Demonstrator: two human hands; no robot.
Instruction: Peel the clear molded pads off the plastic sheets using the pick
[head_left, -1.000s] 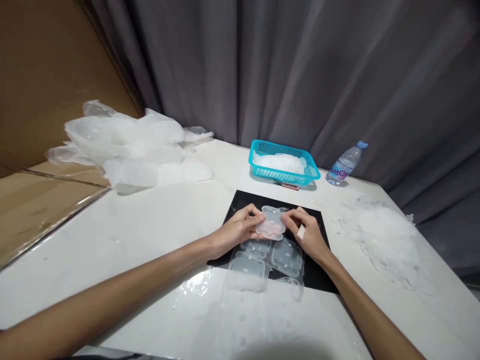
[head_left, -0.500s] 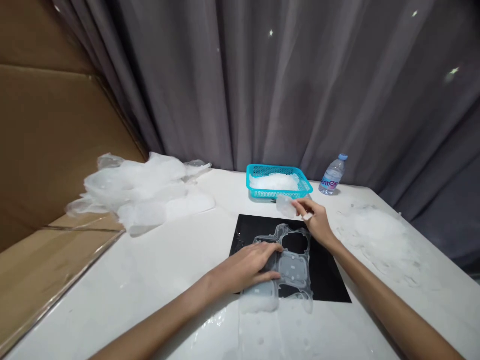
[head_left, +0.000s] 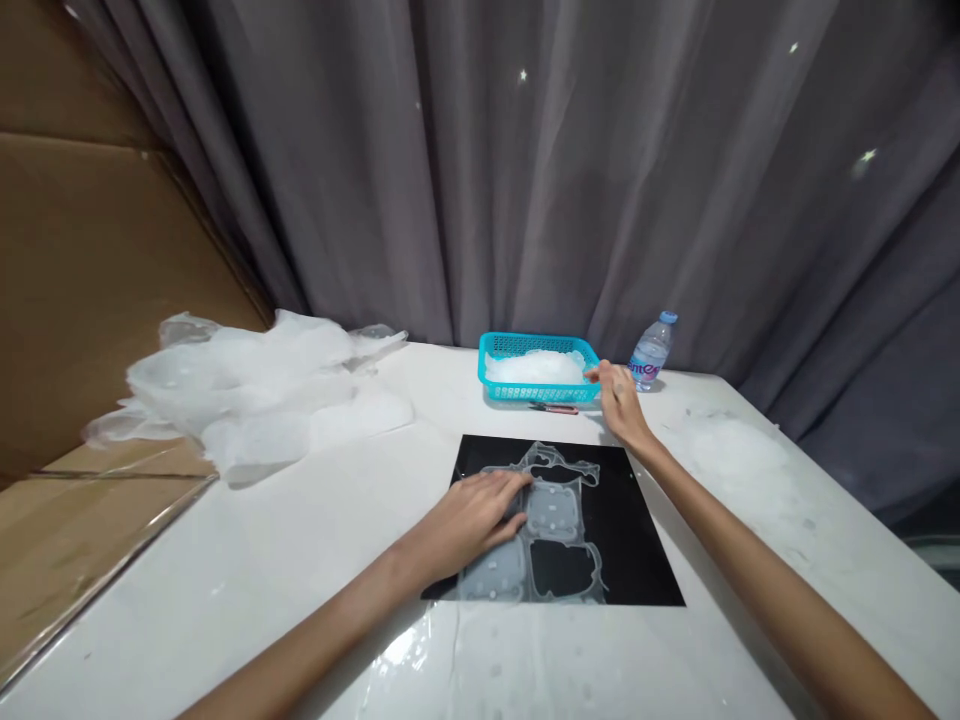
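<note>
Head view, lower centre: the left hand (head_left: 480,512) lies spread on a translucent moulded plastic sheet (head_left: 553,510) that overruns the black rectangular mat's (head_left: 634,550) near edge. Fingers bent, the right hand (head_left: 619,400) is at the turquoise plastic basket's (head_left: 487,388) right rim, its grip unclear. White desk (head_left: 300,535) lies open left of the mat.
</note>
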